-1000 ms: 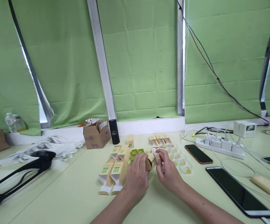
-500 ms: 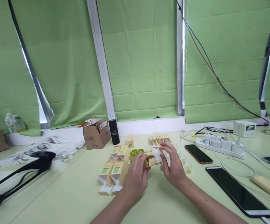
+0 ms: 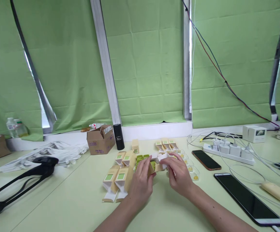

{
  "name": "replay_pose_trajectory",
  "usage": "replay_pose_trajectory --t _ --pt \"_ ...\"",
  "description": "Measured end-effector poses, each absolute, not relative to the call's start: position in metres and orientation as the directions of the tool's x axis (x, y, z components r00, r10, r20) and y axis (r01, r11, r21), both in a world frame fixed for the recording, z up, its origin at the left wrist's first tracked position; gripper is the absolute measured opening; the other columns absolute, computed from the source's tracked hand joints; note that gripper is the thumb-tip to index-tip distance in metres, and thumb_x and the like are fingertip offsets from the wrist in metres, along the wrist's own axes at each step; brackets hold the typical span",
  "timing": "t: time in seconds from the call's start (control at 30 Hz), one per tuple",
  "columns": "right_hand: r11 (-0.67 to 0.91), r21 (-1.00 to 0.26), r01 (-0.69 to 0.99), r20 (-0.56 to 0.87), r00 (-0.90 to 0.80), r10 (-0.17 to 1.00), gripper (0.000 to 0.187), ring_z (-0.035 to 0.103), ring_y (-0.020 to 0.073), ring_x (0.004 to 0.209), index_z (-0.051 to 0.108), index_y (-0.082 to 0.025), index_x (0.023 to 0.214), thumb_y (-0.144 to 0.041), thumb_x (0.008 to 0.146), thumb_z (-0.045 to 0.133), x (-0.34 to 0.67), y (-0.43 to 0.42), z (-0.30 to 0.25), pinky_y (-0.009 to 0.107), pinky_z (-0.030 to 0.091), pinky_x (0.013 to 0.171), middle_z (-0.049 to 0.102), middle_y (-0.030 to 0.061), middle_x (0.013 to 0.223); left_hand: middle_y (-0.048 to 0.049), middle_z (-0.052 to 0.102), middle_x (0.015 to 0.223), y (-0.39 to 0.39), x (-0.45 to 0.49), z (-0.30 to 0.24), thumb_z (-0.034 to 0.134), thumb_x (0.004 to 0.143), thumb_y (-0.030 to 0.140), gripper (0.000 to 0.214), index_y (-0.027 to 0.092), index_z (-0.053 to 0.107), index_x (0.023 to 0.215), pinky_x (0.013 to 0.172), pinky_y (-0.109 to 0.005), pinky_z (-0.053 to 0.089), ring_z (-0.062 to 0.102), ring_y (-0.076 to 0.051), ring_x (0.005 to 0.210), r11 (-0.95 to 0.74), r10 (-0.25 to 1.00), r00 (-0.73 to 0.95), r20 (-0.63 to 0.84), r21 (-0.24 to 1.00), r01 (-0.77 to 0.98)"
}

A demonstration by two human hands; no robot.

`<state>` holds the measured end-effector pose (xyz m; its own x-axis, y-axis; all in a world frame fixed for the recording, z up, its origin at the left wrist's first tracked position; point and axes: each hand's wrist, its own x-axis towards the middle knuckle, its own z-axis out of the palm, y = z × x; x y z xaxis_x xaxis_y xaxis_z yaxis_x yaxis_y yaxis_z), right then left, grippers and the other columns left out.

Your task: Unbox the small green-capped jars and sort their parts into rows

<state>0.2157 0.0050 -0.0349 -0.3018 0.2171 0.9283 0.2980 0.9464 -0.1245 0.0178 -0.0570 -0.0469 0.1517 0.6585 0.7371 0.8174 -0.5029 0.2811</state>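
Note:
A small tan cardboard box (image 3: pixel 157 167) with white inner flaps lies in my left hand (image 3: pixel 142 176), whose fingers are wrapped round it. Something green shows inside the box. My right hand (image 3: pixel 180 170) pinches a white flap at the box's open end. Left of my hands, several similar tan boxes (image 3: pixel 120 176) with green windows lie in rows, the nearer ones with flaps open. Green items (image 3: pixel 141 158) sit just behind my left hand. Clear plastic cups (image 3: pixel 193 174) with yellow centres lie partly hidden behind my right hand.
Three tan boxes (image 3: pixel 167 145) and one single box (image 3: pixel 135 146) stand farther back. A brown carton (image 3: pixel 100 140) and a black cylinder (image 3: pixel 118 137) are at the back left. Phones (image 3: pixel 206 159), a power strip (image 3: pixel 228 151) and cables lie to the right. White bags (image 3: pixel 45 154) lie left.
My right hand has moved its fingers onto the flap, which now sits lower and closer to the box. The green content shows more clearly.

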Motion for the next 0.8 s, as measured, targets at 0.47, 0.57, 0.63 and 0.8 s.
replay_pose_trajectory --t 0.47,0.57,0.63,0.8 --pt "0.853 -0.318 0.414 0.862 -0.249 0.442 0.013 0.067 0.0239 0.084 0.070 -0.024 0.098 -0.020 0.096 0.058 0.203 -0.006 -0.036 0.049 0.041 0.092 0.075 0.0026 0.081 -0.0131 0.056 0.139 -0.057 0.017 -0.046 0.048 0.098 0.010 0.068 0.027 0.025 0.160 0.105 -0.048 0.056 0.057 -0.027 0.131 -0.485 0.559 0.192 0.807 0.130 0.865" --pt "0.786 -0.410 0.463 0.807 -0.217 0.549 0.005 0.063 0.0250 0.084 0.071 -0.025 0.092 -0.028 0.092 0.067 0.199 -0.008 -0.037 0.046 0.039 0.088 0.071 0.0016 0.077 -0.0147 0.058 0.136 -0.057 0.020 -0.044 0.048 0.099 0.008 0.069 0.025 0.023 0.160 0.105 -0.046 0.057 0.058 -0.027 0.130 -0.514 0.482 0.298 0.824 -0.009 0.857" --pt "0.755 -0.461 0.467 0.779 -0.194 0.596 0.005 0.062 0.0254 0.085 0.069 -0.025 0.089 -0.029 0.092 0.067 0.196 -0.009 -0.039 0.045 0.039 0.086 0.071 0.0018 0.080 -0.0155 0.060 0.133 -0.058 0.023 -0.042 0.047 0.099 0.008 0.067 0.024 0.025 0.160 0.103 -0.045 0.058 0.059 -0.027 0.128 -0.515 0.446 0.353 0.823 -0.087 0.853" --pt "0.749 -0.573 0.333 0.756 -0.138 0.640 0.017 0.063 0.0264 0.092 0.062 -0.024 0.083 -0.035 0.096 0.060 0.193 -0.006 -0.043 0.041 0.045 0.083 0.070 0.0048 0.090 -0.0168 0.062 0.130 -0.059 0.026 -0.039 0.047 0.100 0.008 0.064 0.022 0.029 0.159 0.099 -0.046 0.059 0.061 -0.028 0.125 -0.481 0.438 0.387 0.811 -0.152 0.864"
